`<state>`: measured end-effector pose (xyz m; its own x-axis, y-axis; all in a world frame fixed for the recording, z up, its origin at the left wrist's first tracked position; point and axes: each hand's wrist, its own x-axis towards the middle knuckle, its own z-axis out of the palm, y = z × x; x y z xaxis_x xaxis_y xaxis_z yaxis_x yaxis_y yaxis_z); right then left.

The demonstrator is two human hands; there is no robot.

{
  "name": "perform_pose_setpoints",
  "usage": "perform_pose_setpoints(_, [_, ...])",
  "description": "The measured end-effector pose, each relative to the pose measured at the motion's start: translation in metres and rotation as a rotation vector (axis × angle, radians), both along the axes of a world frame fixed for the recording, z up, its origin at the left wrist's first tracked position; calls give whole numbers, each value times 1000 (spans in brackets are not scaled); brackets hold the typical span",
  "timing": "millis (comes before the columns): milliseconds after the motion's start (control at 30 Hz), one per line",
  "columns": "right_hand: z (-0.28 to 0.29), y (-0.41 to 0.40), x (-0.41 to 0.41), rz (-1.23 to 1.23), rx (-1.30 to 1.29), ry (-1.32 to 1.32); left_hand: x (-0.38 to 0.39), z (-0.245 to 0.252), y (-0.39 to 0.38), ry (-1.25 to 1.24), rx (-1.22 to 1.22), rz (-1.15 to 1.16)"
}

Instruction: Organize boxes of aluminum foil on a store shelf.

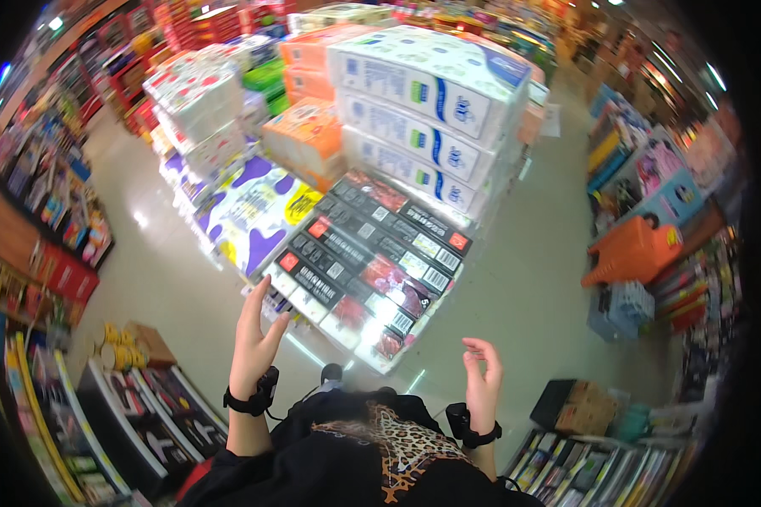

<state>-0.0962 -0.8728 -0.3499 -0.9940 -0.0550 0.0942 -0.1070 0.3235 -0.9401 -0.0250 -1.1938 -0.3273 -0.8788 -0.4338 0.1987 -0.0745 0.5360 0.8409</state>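
My left hand (pixel 257 339) is raised with fingers apart, close to the near left edge of a row of black plastic-wrapped packs (pixel 368 253) bearing writing and barcodes. My right hand (pixel 483 374) hangs in the air to the right of those packs, its fingers a little curled and nothing in them. Behind the black packs stand stacked white packs with blue and green marks (pixel 418 108). A white, purple and yellow pack (pixel 250 206) lies flat at their left, with an orange pack (pixel 307 136) just behind. Both wrists wear black straps with small devices.
Floral white packs (pixel 196 95) are piled at the back left of the display. Store shelves (pixel 158 412) stand at lower left. On the right are an orange plastic item (pixel 634 250), a blue-grey container (pixel 621 310) and a cardboard box (pixel 586 405). Tiled floor surrounds the display.
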Motion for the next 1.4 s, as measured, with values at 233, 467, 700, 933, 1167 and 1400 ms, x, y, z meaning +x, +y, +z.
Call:
perform_pose_setpoints(233, [-34,-41,29,-101,152,-42,-69,-70,-75,-11,73,-68])
perform_pose_setpoints(467, [-82,-66,59,-144,48,-255,-100,-116,-102,-156,25,-112])
perform_pose_setpoints(700, [-106,-97,77,-14,-88,-356,-104,-130,-99,-102,123,-133])
perform_pose_setpoints(933, [-109,-73,81,-23,-125,-366,-93,-147,-108,-229,171,-175])
perform_pose_setpoints(1167, [-96,3,111,-367,-228,-354,-62,-100,-24,-218,203,-379])
perform_pose_setpoints(1400, [-19,76,180,-869,-433,-14,-48,-50,95,-92,282,-706])
